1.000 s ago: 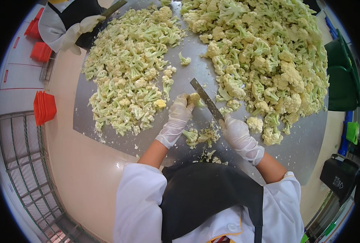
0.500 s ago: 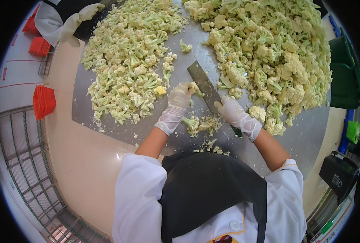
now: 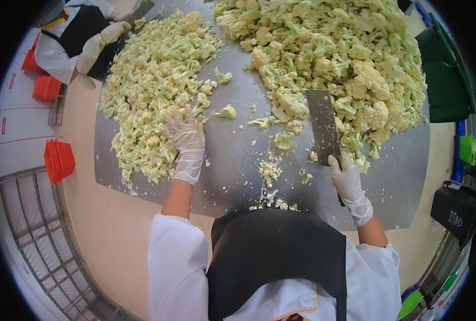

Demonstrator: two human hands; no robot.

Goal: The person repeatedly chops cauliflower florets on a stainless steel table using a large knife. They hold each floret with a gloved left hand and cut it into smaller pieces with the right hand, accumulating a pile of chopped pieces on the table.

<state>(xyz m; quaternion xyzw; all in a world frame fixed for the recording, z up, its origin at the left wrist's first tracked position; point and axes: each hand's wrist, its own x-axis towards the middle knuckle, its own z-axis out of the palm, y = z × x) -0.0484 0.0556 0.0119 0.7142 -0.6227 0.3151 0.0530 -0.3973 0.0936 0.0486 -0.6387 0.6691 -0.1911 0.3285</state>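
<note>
My left hand (image 3: 185, 134), in a thin clear glove, rests with its fingers spread on the right edge of the pile of small cauliflower florets (image 3: 147, 91). My right hand (image 3: 347, 179), gloved likewise, is closed round the handle of a cleaver (image 3: 323, 120). The broad grey blade points away from me, in front of the heap of larger cauliflower pieces (image 3: 350, 59). Between my hands lie a loose floret (image 3: 227, 112), another cauliflower piece (image 3: 283, 140) and a small mound of cauliflower crumbs (image 3: 269, 170).
All this lies on a metal table (image 3: 232, 155). At the far left a co-worker (image 3: 82, 43) in a dark apron and gloves holds a blade over the pile. Red bins (image 3: 58, 160) and a wire rack (image 3: 40, 214) stand left; a dark green chair-like shape (image 3: 447, 80) and a black case (image 3: 455, 208) right.
My left hand has moved left from the cut piece onto the small-floret pile, its fingers spreading. My right hand has drawn the cleaver right and turned its blade straighter away from me.
</note>
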